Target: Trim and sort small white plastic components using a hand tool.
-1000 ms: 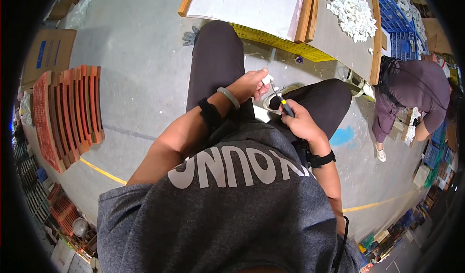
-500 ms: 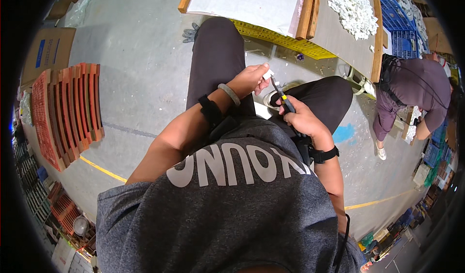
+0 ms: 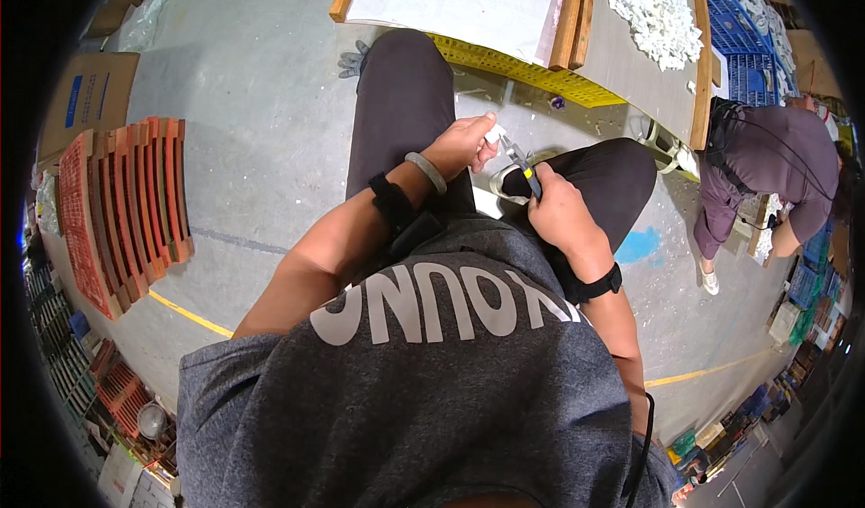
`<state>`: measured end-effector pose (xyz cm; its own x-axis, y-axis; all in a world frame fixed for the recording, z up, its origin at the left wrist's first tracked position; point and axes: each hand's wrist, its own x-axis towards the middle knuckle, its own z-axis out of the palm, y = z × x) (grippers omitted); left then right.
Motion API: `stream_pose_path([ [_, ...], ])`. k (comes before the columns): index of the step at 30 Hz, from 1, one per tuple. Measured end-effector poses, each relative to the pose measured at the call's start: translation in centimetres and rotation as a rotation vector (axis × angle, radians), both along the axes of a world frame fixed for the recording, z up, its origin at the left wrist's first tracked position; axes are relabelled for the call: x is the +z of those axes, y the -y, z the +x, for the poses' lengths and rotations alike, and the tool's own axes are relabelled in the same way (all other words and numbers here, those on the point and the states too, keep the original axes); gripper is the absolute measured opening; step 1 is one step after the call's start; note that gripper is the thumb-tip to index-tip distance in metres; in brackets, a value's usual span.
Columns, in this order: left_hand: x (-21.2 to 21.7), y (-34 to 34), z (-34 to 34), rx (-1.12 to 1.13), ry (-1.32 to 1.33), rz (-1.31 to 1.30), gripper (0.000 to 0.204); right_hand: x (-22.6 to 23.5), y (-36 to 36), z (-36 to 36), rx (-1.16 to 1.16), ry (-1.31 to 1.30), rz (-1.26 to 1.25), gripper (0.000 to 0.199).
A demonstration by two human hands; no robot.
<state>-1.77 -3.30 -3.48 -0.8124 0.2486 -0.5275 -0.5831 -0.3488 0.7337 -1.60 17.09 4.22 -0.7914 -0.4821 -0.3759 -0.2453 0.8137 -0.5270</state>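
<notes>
Right hand point(image 3: 569, 212) has rolled over and up a touch, so more of its back faces the camera; left hand point(image 3: 464, 146) has barely shifted. Left pinches a small white blocky piece point(image 3: 495, 133) between thumb and fingers, above the gap between the thighs. Right is wrapped around a plier-like tool with metal nose and dark grey, yellow-banded grip point(image 3: 521, 161); its fingertips are hidden.

Step in hand, my read: tool being worked at the piece. Nose is right at it; can't tell if it's biting. Next move calls for a steady left pinch, fingers clear of the nose.

Pose: both elbows bent, forearms converging at midline, left reaching slightly farther forward, right angled up-left.
</notes>
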Motion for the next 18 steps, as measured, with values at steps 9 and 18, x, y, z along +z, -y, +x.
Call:
stream_pose_path([
  [9,0.7,0.6,0.1,-0.029,0.077,0.34,0.045,1.8,-0.5,-1.2,-0.147,0.661,-0.34,0.015],
  [18,0.0,0.0,0.3,-0.032,-0.025,0.19,0.043,0.2,-1.3,-0.3,-0.092,0.534,-0.322,0.036],
])
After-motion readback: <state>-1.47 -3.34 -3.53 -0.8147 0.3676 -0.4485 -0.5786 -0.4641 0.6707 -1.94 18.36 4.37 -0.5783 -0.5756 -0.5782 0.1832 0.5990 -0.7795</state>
